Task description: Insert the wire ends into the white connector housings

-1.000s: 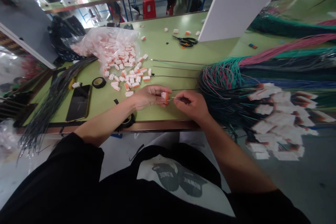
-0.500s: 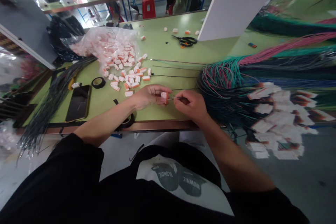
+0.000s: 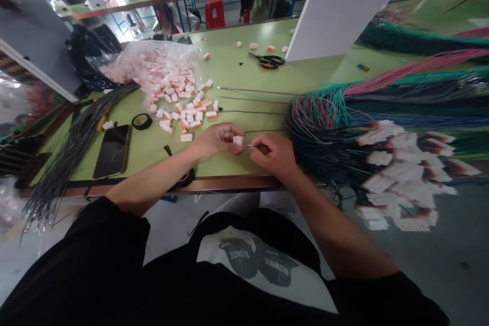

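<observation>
My left hand (image 3: 220,141) pinches a small white and orange connector housing (image 3: 238,140) between thumb and fingers, above the green tabletop. Facing it, my right hand (image 3: 274,153) is closed on a thin wire (image 3: 248,145), whose shiny end points at the housing. The two meet or nearly meet; I cannot tell whether the tip is inside. Most of what the right hand holds is hidden by its curled fingers. Left of and beyond my left hand lies a loose pile of similar housings (image 3: 187,112), spilling from a clear plastic bag (image 3: 153,61).
A thick bundle of coloured wires (image 3: 321,107) lies to the right, with wired white housings (image 3: 401,173) at the table's edge. On the left are a phone (image 3: 111,152), black tape (image 3: 141,121) and grey wires (image 3: 76,142). Scissors (image 3: 269,61) rest near a white partition (image 3: 344,5).
The view has shifted slightly. The housing has turned a little in my left fingers, and its orange side shows less. Both hands keep their grips close together.
</observation>
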Tool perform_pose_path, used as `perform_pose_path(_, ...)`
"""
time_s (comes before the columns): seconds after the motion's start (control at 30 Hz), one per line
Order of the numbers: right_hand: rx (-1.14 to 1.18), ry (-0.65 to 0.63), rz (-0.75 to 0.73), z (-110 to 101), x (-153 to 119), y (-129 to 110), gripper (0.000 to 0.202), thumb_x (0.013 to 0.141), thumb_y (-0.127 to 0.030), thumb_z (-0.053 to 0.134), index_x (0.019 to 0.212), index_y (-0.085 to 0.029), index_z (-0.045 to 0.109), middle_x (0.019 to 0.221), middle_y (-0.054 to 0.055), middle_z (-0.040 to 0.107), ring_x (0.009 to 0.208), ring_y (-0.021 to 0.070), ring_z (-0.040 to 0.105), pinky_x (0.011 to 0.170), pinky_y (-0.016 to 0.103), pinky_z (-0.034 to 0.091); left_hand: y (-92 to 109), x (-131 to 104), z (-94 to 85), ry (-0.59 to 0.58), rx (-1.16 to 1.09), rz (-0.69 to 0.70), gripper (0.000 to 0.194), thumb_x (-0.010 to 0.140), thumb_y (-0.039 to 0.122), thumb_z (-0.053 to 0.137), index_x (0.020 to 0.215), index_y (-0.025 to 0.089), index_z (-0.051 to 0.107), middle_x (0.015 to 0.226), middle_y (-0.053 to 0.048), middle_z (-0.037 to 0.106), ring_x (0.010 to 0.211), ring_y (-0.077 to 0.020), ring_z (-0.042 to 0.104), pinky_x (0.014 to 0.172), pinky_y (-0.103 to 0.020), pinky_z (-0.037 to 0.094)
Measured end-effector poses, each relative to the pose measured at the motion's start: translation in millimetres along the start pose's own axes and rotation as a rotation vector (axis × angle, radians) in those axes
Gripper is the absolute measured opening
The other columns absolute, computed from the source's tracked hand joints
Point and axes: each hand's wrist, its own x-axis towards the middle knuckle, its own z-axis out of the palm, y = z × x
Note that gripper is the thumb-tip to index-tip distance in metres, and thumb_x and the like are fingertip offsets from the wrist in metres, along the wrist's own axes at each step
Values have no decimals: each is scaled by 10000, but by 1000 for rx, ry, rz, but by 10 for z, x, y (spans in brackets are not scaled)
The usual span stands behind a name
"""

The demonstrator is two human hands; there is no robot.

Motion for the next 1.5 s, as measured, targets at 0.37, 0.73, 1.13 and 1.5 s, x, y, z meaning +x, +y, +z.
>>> perform_pose_path(0.37, 33, -114, -30, 25, 12, 18, 130, 688, -266, 522, 610, -184, 586, 491, -33, 497, 479, 82, 383, 487, 220, 251, -17, 9, 10, 34, -33, -128, 323, 577, 138, 758, 842, 92, 580, 650, -4, 647, 575, -89, 610, 629, -261, 517)
perform_pose_path(0.73, 99, -150, -74, 25, 24, 51, 149, 769, -272, 514, 712, -193, 627, 644, 3, 634, 564, 105, 503, 549, 228, 343, 32, 0, 29, 48, -162, -175, 272, 580, 96, 750, 772, 92, 557, 573, 12, 624, 507, -76, 585, 530, -215, 492)
perform_pose_path(1.13, -72, -36, -194, -19, 30, 140, 240, 835, -386, 487, 759, -246, 667, 772, 36, 696, 744, 183, 598, 736, 329, 389, 23, 29, -92, -15, -212, -196, 189, 652, 138, 716, 750, 79, 566, 625, -13, 617, 598, -76, 595, 657, -233, 500)
perform_pose_path(1.5, -207, -79, -194, 0, 22, 186, 210, 817, -339, 494, 770, -221, 662, 748, 46, 687, 719, 186, 572, 694, 308, 367, 28, 26, -115, -26, -226, -197, 206, 651, 168, 735, 762, 80, 586, 635, -7, 602, 611, -78, 587, 695, -254, 506)
